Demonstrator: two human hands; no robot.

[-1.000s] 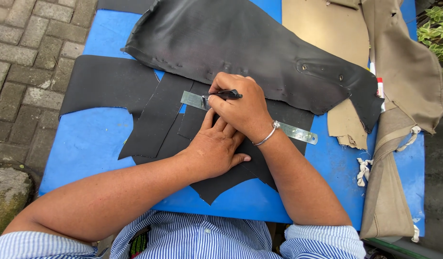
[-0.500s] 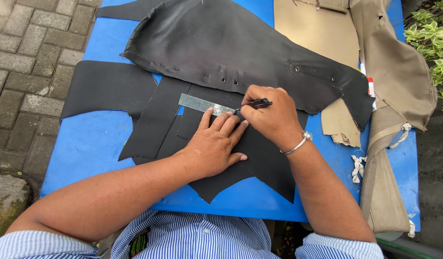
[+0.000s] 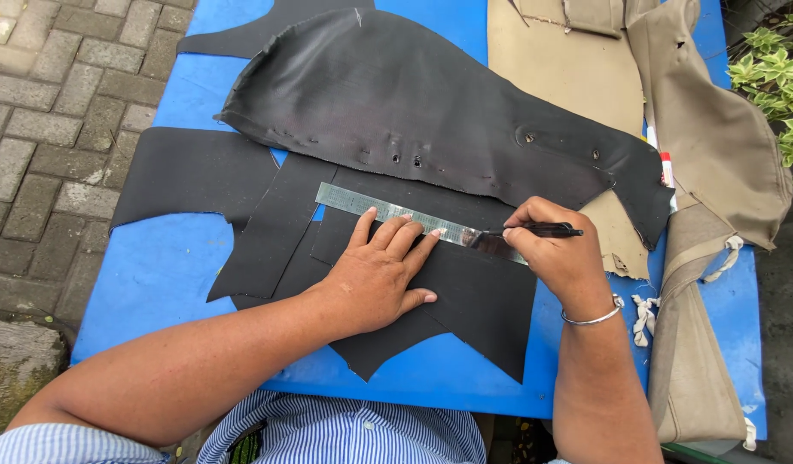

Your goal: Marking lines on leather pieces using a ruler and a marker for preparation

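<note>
A metal ruler (image 3: 362, 204) lies slanted across flat black leather pieces (image 3: 482, 301) on a blue table (image 3: 156, 275). My left hand (image 3: 379, 275) presses flat on the leather, its fingertips holding the ruler down near its middle. My right hand (image 3: 560, 253) grips a black pen (image 3: 542, 229), whose tip touches the ruler's right end. A large curved black leather piece (image 3: 414, 103) with small holes lies just beyond the ruler.
Tan fabric and a tan cover with white cord (image 3: 714, 172) drape along the table's right side. A red-and-white marker (image 3: 668, 172) lies beside them. Grey paving stones (image 3: 44, 112) are on the left, green plants (image 3: 779, 77) at the far right.
My right hand has slid the pen rightward along the ruler, from near its left end to its right end. My left hand stays pressing on the ruler.
</note>
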